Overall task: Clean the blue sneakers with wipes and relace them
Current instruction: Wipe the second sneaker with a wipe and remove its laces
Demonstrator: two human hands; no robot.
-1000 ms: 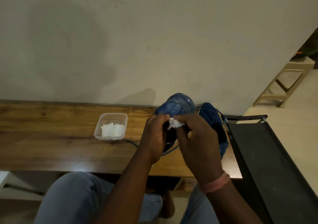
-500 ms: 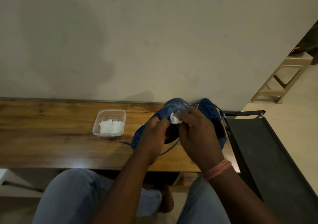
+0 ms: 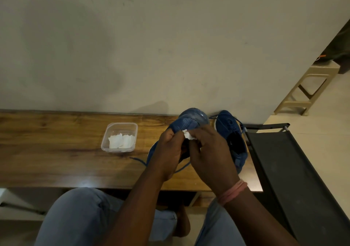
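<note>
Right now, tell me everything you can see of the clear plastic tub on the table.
The clear plastic tub is a small, shallow, rounded-corner rectangle with see-through walls and no lid on it. It stands upright on the wooden table, left of the hands and the held sneaker, apart from both. Inside lie white folded wipes, flat on its bottom. A loose blue lace runs on the table just in front of it. No hand touches it.

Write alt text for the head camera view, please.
A person's left hand holds a blue sneaker while the right hand presses a white wipe on it. On the wooden table, a second sneaker and a tub of wipes.
</note>
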